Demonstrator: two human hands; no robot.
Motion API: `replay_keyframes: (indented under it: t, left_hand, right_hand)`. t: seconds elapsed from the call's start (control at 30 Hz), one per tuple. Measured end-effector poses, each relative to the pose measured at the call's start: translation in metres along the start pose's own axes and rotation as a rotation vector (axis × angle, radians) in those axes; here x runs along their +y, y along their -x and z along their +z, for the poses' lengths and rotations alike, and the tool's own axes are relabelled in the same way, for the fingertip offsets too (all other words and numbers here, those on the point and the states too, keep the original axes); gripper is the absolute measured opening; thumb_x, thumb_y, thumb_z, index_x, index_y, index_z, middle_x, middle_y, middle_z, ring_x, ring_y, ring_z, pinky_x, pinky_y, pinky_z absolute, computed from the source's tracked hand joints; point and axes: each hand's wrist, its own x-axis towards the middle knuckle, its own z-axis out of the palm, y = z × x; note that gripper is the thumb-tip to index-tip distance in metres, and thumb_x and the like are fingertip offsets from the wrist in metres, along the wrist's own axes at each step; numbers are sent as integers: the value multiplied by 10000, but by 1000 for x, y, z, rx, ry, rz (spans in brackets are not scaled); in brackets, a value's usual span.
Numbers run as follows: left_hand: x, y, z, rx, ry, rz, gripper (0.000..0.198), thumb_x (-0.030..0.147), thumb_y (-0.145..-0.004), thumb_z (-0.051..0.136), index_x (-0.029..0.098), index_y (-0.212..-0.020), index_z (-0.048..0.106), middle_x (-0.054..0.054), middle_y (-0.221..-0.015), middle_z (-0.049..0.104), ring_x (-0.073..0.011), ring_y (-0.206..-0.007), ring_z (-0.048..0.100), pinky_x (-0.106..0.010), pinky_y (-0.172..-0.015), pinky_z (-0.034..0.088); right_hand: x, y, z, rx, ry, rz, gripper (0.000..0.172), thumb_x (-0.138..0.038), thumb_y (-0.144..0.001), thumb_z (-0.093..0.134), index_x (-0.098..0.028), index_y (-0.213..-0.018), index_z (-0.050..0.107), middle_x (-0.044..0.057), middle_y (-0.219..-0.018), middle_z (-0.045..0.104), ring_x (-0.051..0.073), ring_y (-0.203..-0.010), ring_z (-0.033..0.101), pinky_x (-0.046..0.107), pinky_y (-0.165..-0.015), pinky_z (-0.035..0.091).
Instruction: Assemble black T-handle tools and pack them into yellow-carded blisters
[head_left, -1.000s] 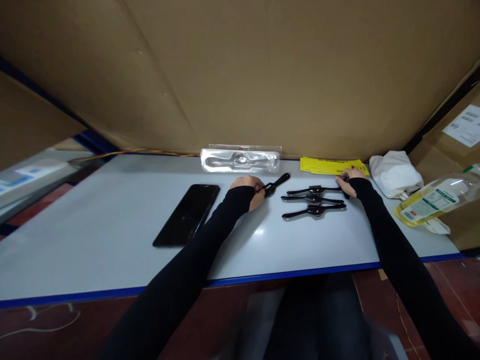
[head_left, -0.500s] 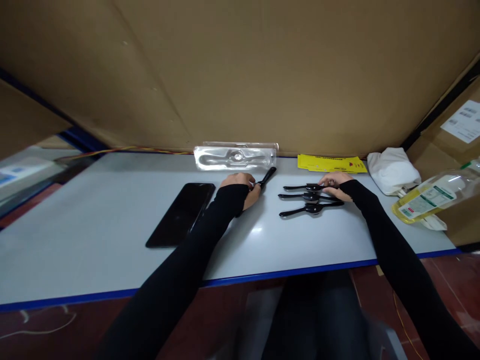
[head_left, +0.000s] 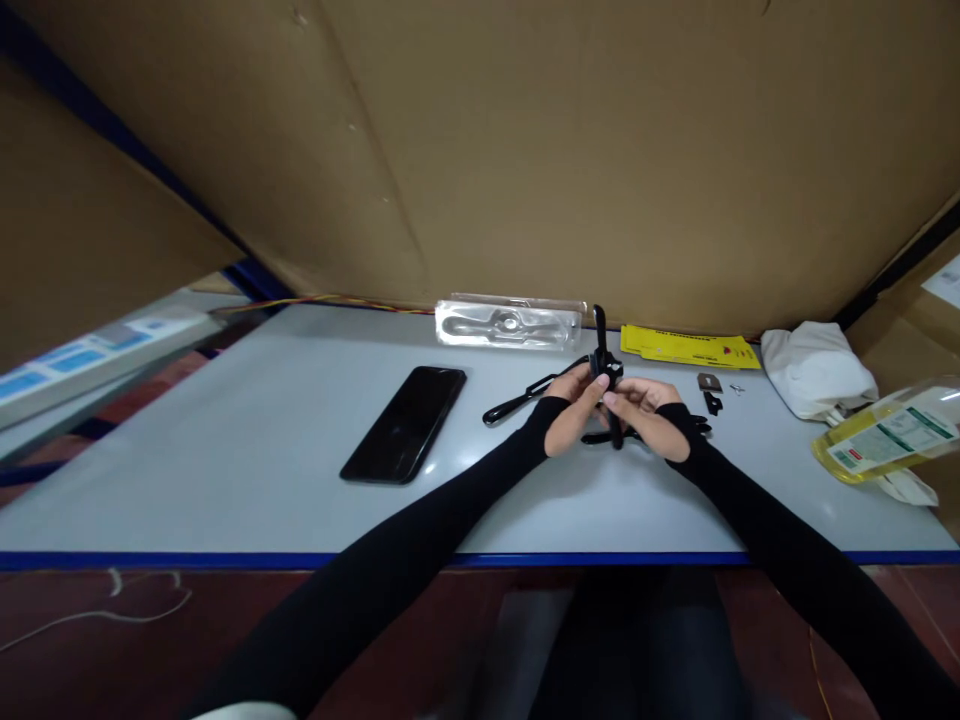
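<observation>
A black spokeshave (head_left: 601,335) stands nearly upright between my two hands. My left hand (head_left: 571,408) grips its middle from the left, thumb on the front. My right hand (head_left: 646,408) closes on the same middle part, its fingertips touching the left thumb. Left of my hands, another black spokeshave (head_left: 511,405) lies slantwise on the table, its far end hidden behind the left hand. Below my hands, black handles (head_left: 598,438) of more spokeshaves show, mostly covered. To the right lie a flat metal blade (head_left: 709,382), a small black cap piece (head_left: 712,403) and tiny screws (head_left: 737,389).
A black phone (head_left: 405,424) lies on the grey table (head_left: 225,450) to the left. Clear plastic blister packs (head_left: 510,325) and yellow printed cards (head_left: 690,347) rest along the cardboard wall. A white cloth bundle (head_left: 806,368) and a bottle of yellow liquid (head_left: 885,435) are at right.
My hands, earlier apart, have come together around one spokeshave, now raised upright. My right hand has left the row's far end, and the small metal parts are in sight. The view has shifted left.
</observation>
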Motion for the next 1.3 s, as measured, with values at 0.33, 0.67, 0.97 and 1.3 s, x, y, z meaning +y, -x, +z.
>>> replay_keyframes:
  t: [0.33, 0.67, 0.97, 1.3]
  left_hand:
    - [4, 8, 6, -211, 231, -238, 351, 423, -901, 753, 124, -1016, 610, -122, -849, 753, -227, -552, 742, -309, -407, 588]
    - [12, 10, 0, -260, 219, -236, 297, 249, -780, 778, 111, -986, 616, -79, -736, 743, -177, -501, 682, -262, -385, 553]
    - [10, 9, 3, -152, 226, -159, 291, 266, -781, 762, 147, -993, 603, 39, -593, 592, -119, -430, 544, -212, -298, 418]
    - [6, 13, 10, -140, 219, -165, 313, 263, -786, 726, 140, -1040, 591, 46, -591, 600, -107, -374, 502, -221, -295, 392]
  right_hand:
    - [-10, 1, -29, 47, 392, -331, 212, -455, -931, 774, -266, -1004, 839, 57, -947, 742, 166, -736, 647, 264, -541, 489]
    - [-7, 1, -34, -74, 476, -530, 305, -179, -998, 580, -249, -787, 789, 92, -1124, 700, 227, -985, 606, 389, -824, 565]
    - [-12, 7, -23, 87, 387, -301, 206, -310, -928, 743, -253, -1119, 796, 44, -1044, 640, 71, -561, 427, 258, -524, 452]
    - [-14, 8, -21, 124, 347, -298, 298, -186, -984, 575, -249, -809, 808, 77, -1048, 690, 191, -895, 630, 329, -733, 543]
